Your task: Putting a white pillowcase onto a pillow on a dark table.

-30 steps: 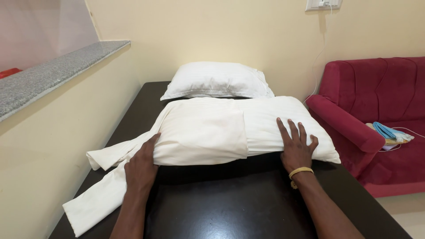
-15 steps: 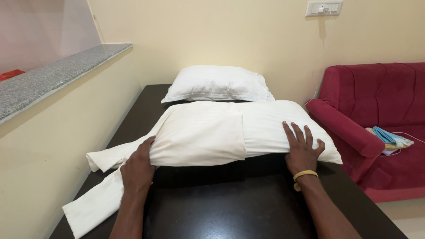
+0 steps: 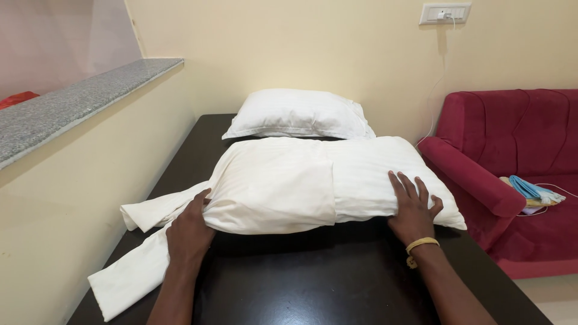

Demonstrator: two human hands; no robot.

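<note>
Broadly, a dark table (image 3: 313, 283) fills the middle of the view, pushed up against a cream wall (image 3: 313, 54), which leaves its near edge free for the person to stand at. To the right sits a red sofa (image 3: 512, 156) with a blue cloth (image 3: 530, 188) on its seat, well apart from the work. A grey stone ledge (image 3: 66, 111) runs along the left.

On the table lies a white pillow (image 3: 337, 180), lengthwise across the near half, partly inside a white case (image 3: 271, 189); the case covers its left part and the loose surplus trails off toward the table's left corner, probably because it has more length than the pillow takes up. A second pillow (image 3: 298, 114) rests behind, touching the first, seemingly set out of the way.

The left hand (image 3: 189, 232) has its fingers curled under the case's near edge, gripping the fabric. The right hand (image 3: 414, 207) lies flat on the pillow's bare right end, fingers spread, apparently to pin it. A yellow band (image 3: 421, 245) circles that wrist.
</note>
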